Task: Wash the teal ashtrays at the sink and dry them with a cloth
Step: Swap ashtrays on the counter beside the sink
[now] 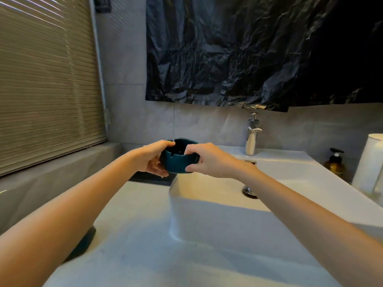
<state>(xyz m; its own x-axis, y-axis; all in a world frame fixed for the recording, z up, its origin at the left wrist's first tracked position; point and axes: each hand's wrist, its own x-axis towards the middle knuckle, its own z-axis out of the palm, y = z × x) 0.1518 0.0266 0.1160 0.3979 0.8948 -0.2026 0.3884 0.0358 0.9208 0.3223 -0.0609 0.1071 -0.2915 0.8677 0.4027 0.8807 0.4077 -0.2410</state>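
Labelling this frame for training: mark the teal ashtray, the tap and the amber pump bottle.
teal ashtray [178, 164], head view, on its front outer wall.
tap [251, 139], head view, on its chrome body.
amber pump bottle [334, 168], head view, on its amber belly.

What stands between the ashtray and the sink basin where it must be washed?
Nothing visible does. The left hand and right hand hold the ashtray above the left rim of the basin; the way right toward the tap looks free.
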